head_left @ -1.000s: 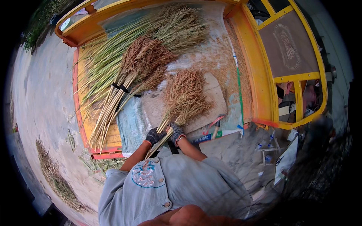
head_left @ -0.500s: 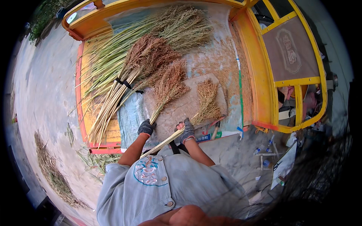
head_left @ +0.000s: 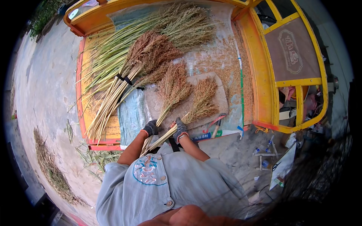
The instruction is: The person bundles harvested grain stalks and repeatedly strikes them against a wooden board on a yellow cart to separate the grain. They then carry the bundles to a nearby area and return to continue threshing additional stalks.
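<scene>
In dark grey gloves, both of my hands grip bunches of broomcorn stalks by the stems, close to the front edge of the yellow cart bed. My left hand (head_left: 151,128) is closed round the stems of a reddish broomcorn bunch (head_left: 174,86), whose bushy head points away from me. Beside it, my right hand (head_left: 180,128) is closed round a smaller broomcorn bunch (head_left: 203,98). Its head leans to the far right, while its pale stems run back toward my shirt. The two bunches lie side by side over a flat worn board (head_left: 220,92); their stem ends come close together.
Left of my hands lies a large broomcorn bundle (head_left: 151,51) bound with black straps, before a pile of greener stalks (head_left: 109,56). A tool with a wooden handle (head_left: 216,130) rests right of my right hand. A yellow metal frame (head_left: 260,67) stands at right.
The left bunch has come toward me, its stems now showing below my left hand. My right hand has shifted slightly left with its bunch, bringing the two closer together.
</scene>
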Action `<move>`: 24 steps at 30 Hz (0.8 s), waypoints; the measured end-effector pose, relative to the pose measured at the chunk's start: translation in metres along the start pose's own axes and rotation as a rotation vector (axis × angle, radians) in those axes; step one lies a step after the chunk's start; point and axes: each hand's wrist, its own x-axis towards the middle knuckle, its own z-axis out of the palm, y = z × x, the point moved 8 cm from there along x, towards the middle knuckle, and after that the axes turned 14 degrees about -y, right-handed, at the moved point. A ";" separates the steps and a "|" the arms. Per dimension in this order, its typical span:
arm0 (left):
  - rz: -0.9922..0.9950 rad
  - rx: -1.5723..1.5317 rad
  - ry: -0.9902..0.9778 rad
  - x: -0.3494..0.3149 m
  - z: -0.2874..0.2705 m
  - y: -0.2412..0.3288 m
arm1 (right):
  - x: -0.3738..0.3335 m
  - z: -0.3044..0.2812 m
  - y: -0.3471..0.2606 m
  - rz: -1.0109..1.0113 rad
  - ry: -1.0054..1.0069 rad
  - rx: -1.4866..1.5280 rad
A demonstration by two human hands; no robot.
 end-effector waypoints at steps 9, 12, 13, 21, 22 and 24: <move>0.218 0.076 -0.028 -0.011 0.028 0.040 | 0.015 -0.006 0.004 0.004 0.041 -0.136; 0.255 -0.034 0.007 -0.017 0.027 0.038 | 0.028 -0.023 -0.001 -0.041 -0.026 -0.256; 0.301 -0.026 0.005 -0.021 0.029 0.046 | 0.041 -0.044 -0.003 -0.067 -0.029 -0.287; 0.255 -0.642 -0.393 -0.030 0.049 0.047 | 0.066 -0.063 -0.003 -0.072 -0.067 -0.530; 0.221 -0.690 -0.435 -0.028 0.051 0.042 | 0.062 -0.062 0.000 -0.037 -0.080 -0.482; 0.155 -0.793 -0.511 -0.025 0.055 0.034 | 0.044 -0.047 0.000 0.041 -0.110 -0.392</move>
